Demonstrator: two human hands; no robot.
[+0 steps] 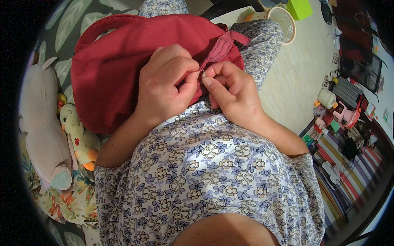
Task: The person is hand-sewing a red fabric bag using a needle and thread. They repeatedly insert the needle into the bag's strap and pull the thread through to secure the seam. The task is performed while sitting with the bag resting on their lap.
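A dark red fabric bag (pixel 107 80) lies across my lap, its carry handle (pixel 107 26) at the far left. My left hand (pixel 169 80) rests over the bag and pinches its red cloth near the base of a strap. A webbing strap (pixel 220 46) with dark stitching rises from that spot and folds over at its far end. Between thumb and forefinger, my right hand (pixel 235 87) holds a thin sewing needle (pixel 204 72) close to the strap's lower end. Thread cannot be made out. My left fingers hide part of the cloth.
To my left lie a pale plush toy (pixel 46 120) and a yellow plush duck (pixel 77 132) on leaf-patterned fabric. A lined waste bin (pixel 283 26) and a green box (pixel 299 8) stand beyond my right knee. Several household items crowd a striped surface (pixel 347 175) at right.
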